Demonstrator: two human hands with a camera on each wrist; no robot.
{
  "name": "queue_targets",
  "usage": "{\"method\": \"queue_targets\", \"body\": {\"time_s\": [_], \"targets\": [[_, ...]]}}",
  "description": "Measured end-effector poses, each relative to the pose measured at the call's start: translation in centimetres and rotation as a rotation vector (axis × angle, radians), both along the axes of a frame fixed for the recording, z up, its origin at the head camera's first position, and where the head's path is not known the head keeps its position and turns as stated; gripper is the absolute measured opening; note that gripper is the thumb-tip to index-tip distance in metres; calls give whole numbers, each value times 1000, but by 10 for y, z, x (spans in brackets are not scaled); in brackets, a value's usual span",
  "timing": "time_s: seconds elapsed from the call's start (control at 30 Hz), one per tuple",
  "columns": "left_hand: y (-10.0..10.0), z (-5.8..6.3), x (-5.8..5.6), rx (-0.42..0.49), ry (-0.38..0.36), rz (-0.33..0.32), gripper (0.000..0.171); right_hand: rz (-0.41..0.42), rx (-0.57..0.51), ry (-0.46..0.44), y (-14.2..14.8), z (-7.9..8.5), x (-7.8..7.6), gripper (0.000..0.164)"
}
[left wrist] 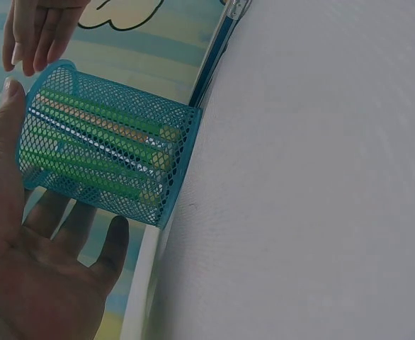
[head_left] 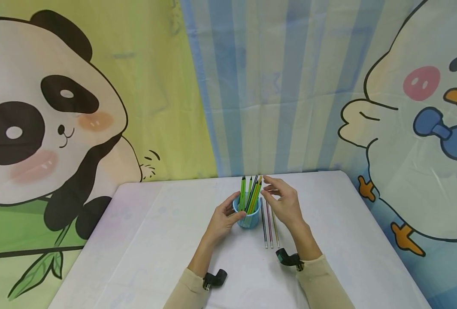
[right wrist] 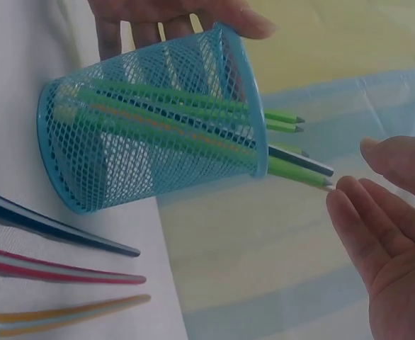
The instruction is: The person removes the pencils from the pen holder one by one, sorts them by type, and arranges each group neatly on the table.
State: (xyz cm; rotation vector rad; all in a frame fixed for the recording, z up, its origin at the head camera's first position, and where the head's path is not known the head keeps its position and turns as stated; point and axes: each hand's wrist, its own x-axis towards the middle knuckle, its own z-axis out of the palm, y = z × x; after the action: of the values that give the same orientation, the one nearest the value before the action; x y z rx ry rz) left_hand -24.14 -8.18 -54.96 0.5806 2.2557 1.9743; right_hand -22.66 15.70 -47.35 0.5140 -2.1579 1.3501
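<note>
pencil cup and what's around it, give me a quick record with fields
cup: blue mesh, upright on the white table
in cup: green pencils, points up, plus a dark striped pencil and an orange-yellow pencil
left hand: holds the cup at its rim and side
right hand: by the pencil tips, thumb and fingers apart; contact unclear
right of cup: blue pencil, red pencil, yellow pencil, lying side by side
</note>
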Motion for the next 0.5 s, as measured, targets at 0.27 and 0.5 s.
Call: {"method": "queue_targets", "body": {"time_s": [0.27, 0.5], "targets": [[-1, -1, 0, 5, 17, -1, 72, 36, 2, 16, -8, 5, 5, 49], [0, -1, -1, 12, 9, -1, 72, 65, 25, 24, -13, 6, 6, 50]]}}
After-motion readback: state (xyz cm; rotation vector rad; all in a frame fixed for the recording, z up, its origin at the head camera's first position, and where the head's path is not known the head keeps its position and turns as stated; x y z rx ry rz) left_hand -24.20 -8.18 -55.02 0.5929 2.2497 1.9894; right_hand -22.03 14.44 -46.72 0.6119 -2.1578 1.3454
